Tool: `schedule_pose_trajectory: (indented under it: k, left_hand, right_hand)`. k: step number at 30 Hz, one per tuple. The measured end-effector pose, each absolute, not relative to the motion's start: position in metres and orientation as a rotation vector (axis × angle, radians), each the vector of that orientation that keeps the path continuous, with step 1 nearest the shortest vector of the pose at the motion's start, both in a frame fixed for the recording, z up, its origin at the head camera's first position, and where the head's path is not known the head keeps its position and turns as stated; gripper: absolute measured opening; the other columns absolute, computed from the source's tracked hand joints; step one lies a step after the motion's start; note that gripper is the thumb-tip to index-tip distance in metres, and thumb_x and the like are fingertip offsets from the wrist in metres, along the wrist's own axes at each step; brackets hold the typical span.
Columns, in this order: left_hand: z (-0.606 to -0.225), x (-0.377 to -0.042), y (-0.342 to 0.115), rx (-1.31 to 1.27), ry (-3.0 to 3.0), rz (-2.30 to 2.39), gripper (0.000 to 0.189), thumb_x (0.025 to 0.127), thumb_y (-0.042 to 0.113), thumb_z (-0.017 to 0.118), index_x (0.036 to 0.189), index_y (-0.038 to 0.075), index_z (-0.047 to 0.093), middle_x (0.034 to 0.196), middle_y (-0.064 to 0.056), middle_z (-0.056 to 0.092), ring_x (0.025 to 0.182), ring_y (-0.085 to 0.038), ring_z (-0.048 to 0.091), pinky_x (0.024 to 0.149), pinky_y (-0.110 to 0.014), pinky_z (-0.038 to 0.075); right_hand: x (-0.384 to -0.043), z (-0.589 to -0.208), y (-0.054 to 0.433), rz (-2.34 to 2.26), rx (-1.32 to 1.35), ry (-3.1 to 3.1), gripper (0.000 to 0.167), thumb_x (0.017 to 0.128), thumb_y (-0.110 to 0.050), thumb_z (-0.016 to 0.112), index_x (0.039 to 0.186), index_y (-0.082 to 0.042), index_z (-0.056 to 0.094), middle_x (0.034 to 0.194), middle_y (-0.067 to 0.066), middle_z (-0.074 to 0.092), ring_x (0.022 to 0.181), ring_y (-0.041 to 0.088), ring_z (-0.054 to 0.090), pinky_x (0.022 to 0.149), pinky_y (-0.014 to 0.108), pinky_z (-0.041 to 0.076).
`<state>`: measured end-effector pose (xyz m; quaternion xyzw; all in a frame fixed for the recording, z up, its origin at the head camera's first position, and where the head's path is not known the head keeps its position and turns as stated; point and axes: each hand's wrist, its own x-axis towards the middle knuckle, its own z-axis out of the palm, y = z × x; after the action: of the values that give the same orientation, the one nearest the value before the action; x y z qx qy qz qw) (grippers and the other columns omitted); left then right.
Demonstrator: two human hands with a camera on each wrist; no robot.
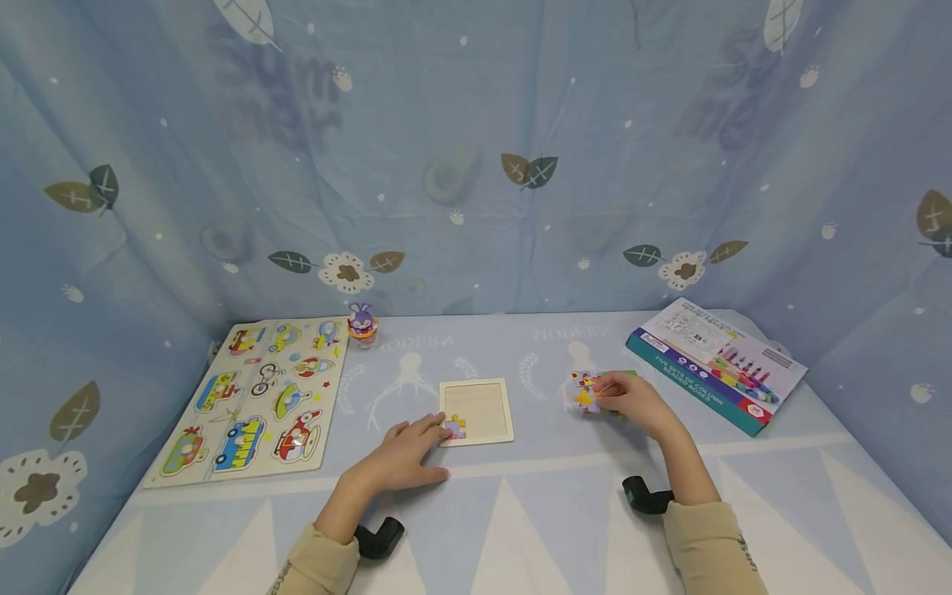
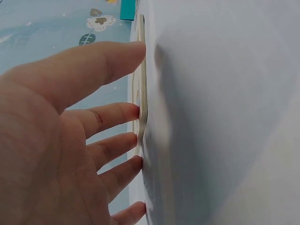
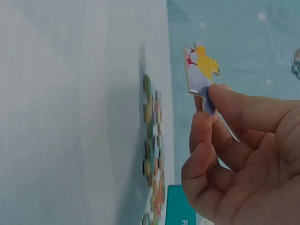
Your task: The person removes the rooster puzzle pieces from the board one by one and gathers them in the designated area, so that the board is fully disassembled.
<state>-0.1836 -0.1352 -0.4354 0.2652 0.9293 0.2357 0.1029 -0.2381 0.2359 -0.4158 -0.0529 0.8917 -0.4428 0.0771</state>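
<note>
A shallow square wooden puzzle tray [image 1: 483, 405] lies mid-table, with one colourful puzzle piece [image 1: 456, 426] in its near left corner. My left hand [image 1: 402, 457] rests at the tray's left side, fingers spread and fairly straight, fingertips touching its edge; the thumb stands apart in the left wrist view. To the right, my right hand [image 1: 635, 400] pinches a jigsaw piece [image 3: 199, 70] between thumb and fingers, lifted above the table. That piece is pale lilac with yellow and red print. Beneath it several loose jigsaw pieces [image 3: 153, 136] lie grouped, partly hidden by the hand in the head view.
A vehicle puzzle board [image 1: 253, 397] lies at the left. Behind its right corner stands a small purple rabbit figure [image 1: 362, 323]. A beaded-boxes carton [image 1: 717, 364] sits at the right rear. Patterned blue curtain [image 1: 476, 165] hangs along the table's back edge.
</note>
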Motion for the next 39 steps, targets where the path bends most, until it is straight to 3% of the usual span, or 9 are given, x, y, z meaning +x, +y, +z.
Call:
schedule_pose_trajectory:
  k: [9, 29, 39]
  left_hand:
    - [-0.436, -0.184, -0.135, 0.774, 2.743, 0.698, 0.055, 0.082, 0.027, 0.068, 0.129, 0.005, 0.050, 0.144, -0.017, 0.035, 0.133, -0.032, 0.033, 0.105, -0.057, 0.017]
    - [-0.434, -0.183, -0.135, 0.784, 2.745, 0.688, 0.054, 0.082, 0.027, 0.068, 0.128, 0.004, 0.051, 0.145, -0.018, 0.034, 0.134, -0.034, 0.031, 0.105, -0.058, 0.018]
    - [-0.432, -0.182, -0.135, 0.790, 2.746, 0.694, 0.054, 0.082, 0.026, 0.068, 0.128, 0.003, 0.051, 0.144, -0.019, 0.035, 0.133, -0.034, 0.031, 0.104, -0.059, 0.018]
  right_hand:
    - [-0.236, -0.415, 0.256, -1.258, -0.057, 2.612, 0.022, 0.086, -0.009, 0.062, 0.102, 0.004, 0.057, 0.088, 0.008, 0.056, 0.077, 0.020, 0.048, 0.064, 0.029, 0.040]
    - [-0.227, -0.412, 0.266, -1.093, 0.147, 2.552, 0.012, 0.082, -0.005, 0.063, 0.092, 0.002, 0.062, 0.082, 0.007, 0.057, 0.073, 0.020, 0.048, 0.064, 0.028, 0.042]
    - [-0.233, -0.413, 0.255, -1.185, 0.080, 2.661, 0.023, 0.085, -0.013, 0.062, 0.102, 0.002, 0.059, 0.086, 0.008, 0.055, 0.078, 0.021, 0.049, 0.065, 0.030, 0.042]
